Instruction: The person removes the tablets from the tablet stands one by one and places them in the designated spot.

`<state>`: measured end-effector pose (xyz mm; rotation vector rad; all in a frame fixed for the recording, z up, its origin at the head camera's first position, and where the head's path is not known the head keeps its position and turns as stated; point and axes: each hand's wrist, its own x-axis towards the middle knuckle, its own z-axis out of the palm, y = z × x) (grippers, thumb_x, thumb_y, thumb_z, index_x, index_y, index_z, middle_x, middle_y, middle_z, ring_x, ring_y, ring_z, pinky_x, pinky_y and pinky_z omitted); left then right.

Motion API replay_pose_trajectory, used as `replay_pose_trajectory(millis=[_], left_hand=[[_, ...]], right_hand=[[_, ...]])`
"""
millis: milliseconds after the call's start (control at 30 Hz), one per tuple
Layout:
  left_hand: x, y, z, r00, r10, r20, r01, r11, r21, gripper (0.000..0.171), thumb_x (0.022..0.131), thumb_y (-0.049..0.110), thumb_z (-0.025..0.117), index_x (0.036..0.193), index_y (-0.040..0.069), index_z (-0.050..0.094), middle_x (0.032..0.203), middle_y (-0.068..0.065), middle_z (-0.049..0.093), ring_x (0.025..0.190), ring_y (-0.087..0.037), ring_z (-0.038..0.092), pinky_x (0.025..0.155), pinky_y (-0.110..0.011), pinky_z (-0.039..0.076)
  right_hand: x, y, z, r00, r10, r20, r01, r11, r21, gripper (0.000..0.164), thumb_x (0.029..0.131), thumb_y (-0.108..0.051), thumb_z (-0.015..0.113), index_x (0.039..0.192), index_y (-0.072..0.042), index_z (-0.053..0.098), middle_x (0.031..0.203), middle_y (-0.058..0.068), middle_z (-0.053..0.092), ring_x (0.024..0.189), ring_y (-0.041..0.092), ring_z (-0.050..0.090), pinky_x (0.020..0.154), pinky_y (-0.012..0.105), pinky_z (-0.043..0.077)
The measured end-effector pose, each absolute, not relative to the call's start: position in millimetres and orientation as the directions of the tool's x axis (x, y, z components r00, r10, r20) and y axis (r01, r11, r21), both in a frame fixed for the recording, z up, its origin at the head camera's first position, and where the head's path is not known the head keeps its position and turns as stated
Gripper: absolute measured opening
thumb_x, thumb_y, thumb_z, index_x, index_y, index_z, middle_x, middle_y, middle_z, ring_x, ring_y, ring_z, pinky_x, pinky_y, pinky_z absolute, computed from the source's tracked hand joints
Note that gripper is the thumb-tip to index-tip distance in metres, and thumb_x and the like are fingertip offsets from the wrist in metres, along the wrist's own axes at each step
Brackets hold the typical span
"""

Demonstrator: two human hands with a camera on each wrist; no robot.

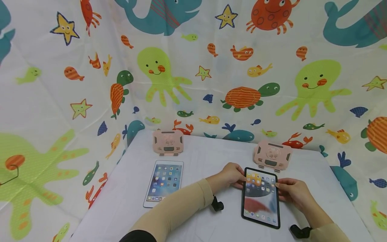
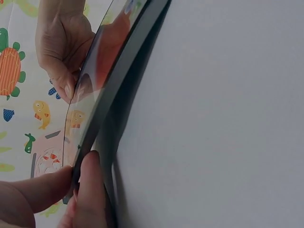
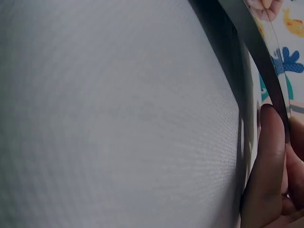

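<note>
A tablet (image 1: 260, 198) with a black border and a lit home screen stands between my two hands at the table's right side. My left hand (image 1: 231, 174) pinches its upper left edge. Opposite it, my right hand (image 1: 294, 191) pinches the upper right edge. In the left wrist view, thumb and finger of the left hand (image 2: 47, 197) grip the tablet's rim (image 2: 102, 107), with a dark shadow beside it on the white cloth. The right wrist view has the right hand (image 3: 268, 175) with fingers at the dark edge (image 3: 259, 50); most of the screen is hidden there.
A white-framed tablet (image 1: 164, 181) with a lit screen lies at the left, partly behind my left sleeve. Two pink cases (image 1: 168, 148) (image 1: 272, 154) stand along the back of the white table (image 1: 211, 151). A curtain (image 1: 205, 117) with sea animals hangs behind.
</note>
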<state>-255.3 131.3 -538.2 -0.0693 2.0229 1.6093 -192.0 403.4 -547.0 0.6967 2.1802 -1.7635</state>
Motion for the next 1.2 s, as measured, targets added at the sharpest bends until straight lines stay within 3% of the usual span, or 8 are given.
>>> replay_pose_trajectory(millis=[467,800,1200], left_hand=[[-257.9,137.8,-545.4,-0.857,0.228,-0.463,-0.378,0.335,0.863,0.022,0.086,-0.003,0.086,0.087,0.009,0.068,0.086,-0.008,0.070,0.064,-0.020,0.072,0.059,-0.033,0.067],[-255.9,132.3,-538.9,-0.851,0.233,-0.470,-0.378,0.350,0.857,0.013,0.086,-0.005,0.082,0.082,0.003,0.073,0.075,-0.010,0.074,0.064,-0.018,0.073,0.067,-0.034,0.069],[-257.4,130.6,-538.5,-0.860,0.204,-0.469,-0.375,0.371,0.850,0.015,0.085,-0.009,0.079,0.076,0.000,0.072,0.070,-0.013,0.074,0.056,-0.016,0.070,0.062,-0.030,0.067]], right_hand=[[-190.1,401.2,-549.3,-0.863,0.203,-0.462,0.498,0.193,-0.845,0.033,0.099,-0.012,0.077,0.129,0.002,0.071,0.087,-0.004,0.079,0.071,0.017,0.075,0.069,0.036,0.069],[-189.2,401.9,-549.8,-0.864,0.196,-0.464,0.497,0.173,-0.850,0.034,0.100,-0.012,0.076,0.129,0.005,0.070,0.087,-0.002,0.079,0.073,0.018,0.078,0.070,0.037,0.069],[-187.8,405.1,-545.9,-0.848,0.173,-0.502,0.525,0.139,-0.840,0.029,0.103,-0.009,0.070,0.127,0.007,0.070,0.090,0.001,0.081,0.076,0.019,0.079,0.072,0.035,0.069]])
